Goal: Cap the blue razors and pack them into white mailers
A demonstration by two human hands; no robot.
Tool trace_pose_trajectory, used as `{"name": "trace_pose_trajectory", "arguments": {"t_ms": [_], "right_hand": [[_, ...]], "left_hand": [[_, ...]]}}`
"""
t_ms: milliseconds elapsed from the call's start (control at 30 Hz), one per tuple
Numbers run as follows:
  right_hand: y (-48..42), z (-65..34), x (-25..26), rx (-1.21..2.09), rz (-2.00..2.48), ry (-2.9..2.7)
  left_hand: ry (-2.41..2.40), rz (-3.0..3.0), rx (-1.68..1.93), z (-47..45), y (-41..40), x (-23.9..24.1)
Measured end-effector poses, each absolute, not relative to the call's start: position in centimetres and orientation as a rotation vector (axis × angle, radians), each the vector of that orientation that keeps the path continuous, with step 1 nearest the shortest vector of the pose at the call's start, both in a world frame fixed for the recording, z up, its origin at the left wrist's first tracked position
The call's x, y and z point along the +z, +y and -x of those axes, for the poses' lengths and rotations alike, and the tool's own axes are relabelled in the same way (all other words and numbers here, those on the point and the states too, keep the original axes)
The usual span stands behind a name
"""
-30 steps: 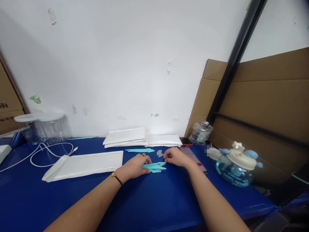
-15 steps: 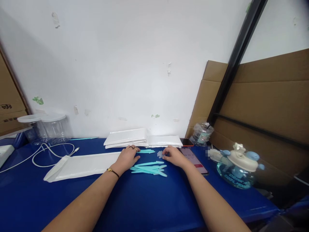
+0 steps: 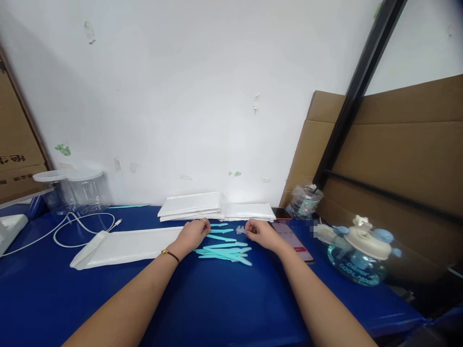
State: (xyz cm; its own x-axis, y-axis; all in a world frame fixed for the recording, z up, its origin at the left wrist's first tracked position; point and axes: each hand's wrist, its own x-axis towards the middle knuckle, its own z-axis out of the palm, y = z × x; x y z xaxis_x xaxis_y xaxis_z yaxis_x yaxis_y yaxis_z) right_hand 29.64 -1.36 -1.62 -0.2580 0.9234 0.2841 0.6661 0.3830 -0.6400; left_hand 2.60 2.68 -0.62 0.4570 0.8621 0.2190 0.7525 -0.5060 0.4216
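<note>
Several thin turquoise plastic sticks (image 3: 224, 251) lie in a loose pile on the blue table (image 3: 202, 299), with a few more sticks (image 3: 221, 231) just behind them. My left hand (image 3: 192, 234) rests beside the sticks with its fingers curled down over their left ends. My right hand (image 3: 259, 233) sits to the right of the sticks, its fingers pinched on a small clear piece (image 3: 240, 230) that I cannot make out well.
A long white padded envelope (image 3: 126, 246) lies left of my hands; a stack of white envelopes (image 3: 213, 209) is at the wall. A phone (image 3: 294, 239), a blue water jug (image 3: 361, 258), clear jars (image 3: 74, 190), a white cable (image 3: 75, 227) and cardboard (image 3: 394, 149) surround the area.
My left hand left the near pile of sticks and moved back and left towards the far sticks. The pile now lies uncovered. My right hand stayed about in place.
</note>
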Motion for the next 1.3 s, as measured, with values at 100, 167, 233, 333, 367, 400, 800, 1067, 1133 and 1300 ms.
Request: {"name": "trace_pose_trajectory", "arguments": {"t_ms": [100,167,233,333,367,400,800,1067,1133,1300], "right_hand": [[-1.3,-29.6,-1.2,0.591,1.301,-1.913],[-1.2,-29.5,-1.1,0.597,1.281,-1.857],[-1.2,-29.4,-1.1,0.633,1.277,-1.796],[-1.1,-29.2,-1.1,0.715,1.298,-1.707],[-1.2,-29.2,-1.0,0.716,1.313,-1.687],[-1.2,-29.3,-1.0,0.702,1.328,-1.675],[-1.6,-28.7,-0.6,0.869,1.124,-1.739],[-1.7,-28.6,-0.6,0.839,1.142,-1.772],[-1.8,-28.3,-0.6,0.859,1.137,-1.771],[-2.4,-27.5,-0.5,0.999,1.094,-1.802]], "left_hand": [[1.338,-2.374,0.669,-2.7,2.8,-0.7],[1.291,-2.316,0.695,-2.7,2.8,-0.8],[1.249,-2.289,0.711,-2.8,2.8,-0.9],[1.210,-2.271,0.731,-2.9,2.7,-0.8],[1.200,-2.262,0.736,-2.9,2.7,-0.8],[1.190,-2.250,0.742,-2.9,2.7,-0.8],[1.124,-2.208,0.753,-2.8,3.1,-1.1],[1.109,-2.225,0.773,-2.9,3.1,-1.1],[1.105,-2.237,0.774,-3.0,2.9,-1.0],[1.101,-2.240,0.717,-3.6,2.0,-0.5]]}}
